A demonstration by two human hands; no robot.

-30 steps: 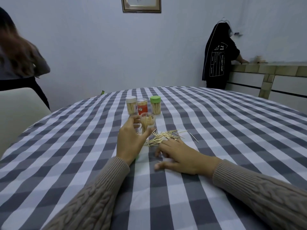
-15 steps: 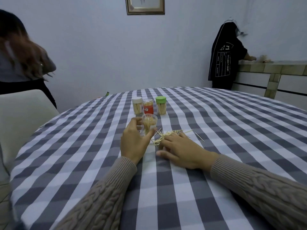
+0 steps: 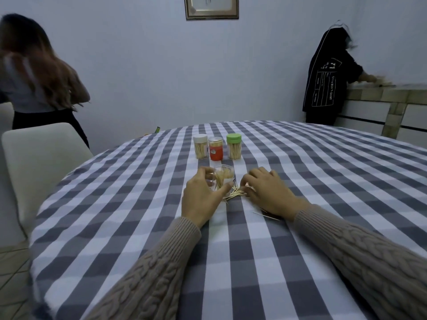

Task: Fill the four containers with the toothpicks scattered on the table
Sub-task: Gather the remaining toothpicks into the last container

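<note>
An open clear container (image 3: 223,175) partly filled with toothpicks stands on the checked tablecloth (image 3: 323,172); my left hand (image 3: 203,197) grips it from the left, thumb in front. Loose toothpicks (image 3: 234,193) lie in a small pile just right of it. My right hand (image 3: 270,192) rests over the pile with fingers curled onto the toothpicks (image 3: 248,187). One stray toothpick (image 3: 265,215) lies near my right wrist. Behind stand three capped containers: white-lidded (image 3: 200,146), red-labelled (image 3: 216,148) and green-lidded (image 3: 234,146).
A white chair (image 3: 44,162) stands at the table's left edge. One person (image 3: 39,75) stands at the far left, another in a black jacket (image 3: 328,72) at a counter (image 3: 381,98) on the right. A framed picture (image 3: 211,6) hangs on the wall.
My right hand has moved forward onto the toothpick pile and curled its fingers into it. My left hand keeps its hold on the open container. The view has shifted slightly.
</note>
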